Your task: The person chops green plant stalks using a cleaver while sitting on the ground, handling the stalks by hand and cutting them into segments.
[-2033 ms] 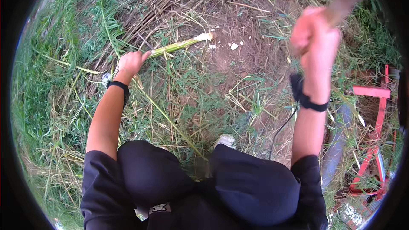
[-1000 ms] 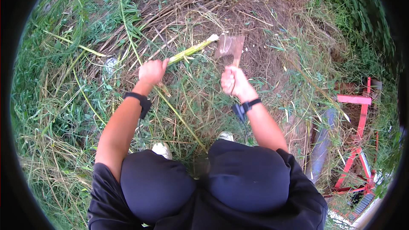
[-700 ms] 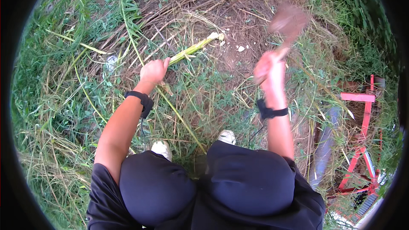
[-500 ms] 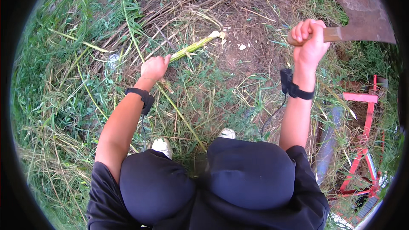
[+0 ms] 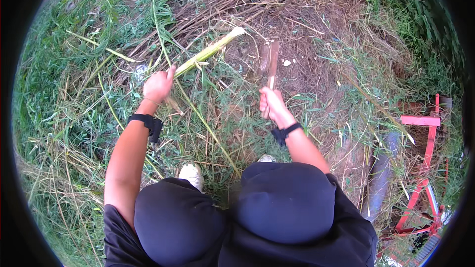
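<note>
- Ground (image 5: 316,44): bare soil and dry straw at top centre, green grass (image 5: 74,94) to the left and around the feet.
- Red frame (image 5: 425,168): metal, at the far right, well apart from both hands; a grey pipe (image 5: 381,178) lies just beside it.
- Knees (image 5: 282,202): dark trousers fill the lower centre; a pale shoe (image 5: 192,174) shows between them and the grass.
- Stalk (image 5: 210,52): long, pale green, cut end whitish; it lies tilted on the straw, rising toward the upper right. Nothing covers its upper length.
- Left hand (image 5: 158,85): fingers closed around the lower end of the stalk; black wrist strap behind.
- Right hand (image 5: 271,103): fingers wrapped tight on the handle of the blade (image 5: 269,59).
- Blade: brownish, blurred, edge down on the soil, just right of the stalk's cut end, apart from it.
- White chips (image 5: 286,62): on the soil beside the blade.
</note>
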Available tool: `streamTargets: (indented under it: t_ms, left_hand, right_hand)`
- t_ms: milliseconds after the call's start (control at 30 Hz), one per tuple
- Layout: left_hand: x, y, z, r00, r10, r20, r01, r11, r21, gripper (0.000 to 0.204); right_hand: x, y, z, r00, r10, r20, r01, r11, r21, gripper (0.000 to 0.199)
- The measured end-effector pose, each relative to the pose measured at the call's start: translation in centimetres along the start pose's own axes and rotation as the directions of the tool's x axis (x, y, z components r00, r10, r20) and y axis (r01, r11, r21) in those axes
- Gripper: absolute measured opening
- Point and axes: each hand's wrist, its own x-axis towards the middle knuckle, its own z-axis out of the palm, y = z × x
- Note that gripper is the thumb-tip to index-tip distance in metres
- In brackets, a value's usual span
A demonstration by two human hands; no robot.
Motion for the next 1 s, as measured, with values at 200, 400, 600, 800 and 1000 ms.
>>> streamTargets:
  t_ms: [200,400,600,800,1000]
  left_hand:
    - [-3.3,-0.7,-9.2,0.947,0.247,-0.206,-0.149,0.906,0.397,0.07]
    - [-8.1,-0.9,-20.3,0.86,0.413,-0.301,-0.182,0.797,0.575,0.06]
    - [-11.3,5.2,-25.1,0.736,0.622,-0.267,-0.291,0.647,0.705,0.062]
    - [-11.9,12.6,-32.4,0.635,0.772,0.008,-0.358,0.285,0.889,0.066]
    - [-12.5,13.4,-35.0,0.611,0.787,0.09,-0.353,0.169,0.92,0.072]
  right_hand:
    - [-5.7,3.3,-3.3,0.991,-0.128,-0.04,0.13,0.99,0.06,0.022]
    - [-8.4,2.6,-9.4,0.972,-0.167,-0.166,0.193,0.968,0.159,0.019]
    - [-10.9,-0.8,-18.1,0.888,-0.274,-0.368,0.21,0.956,-0.206,0.023]
    - [-16.5,-2.9,-19.5,0.821,-0.419,-0.388,0.293,0.892,-0.343,0.023]
    - [-21.9,-5.1,-22.9,0.762,-0.46,-0.456,0.315,0.878,-0.36,0.019]
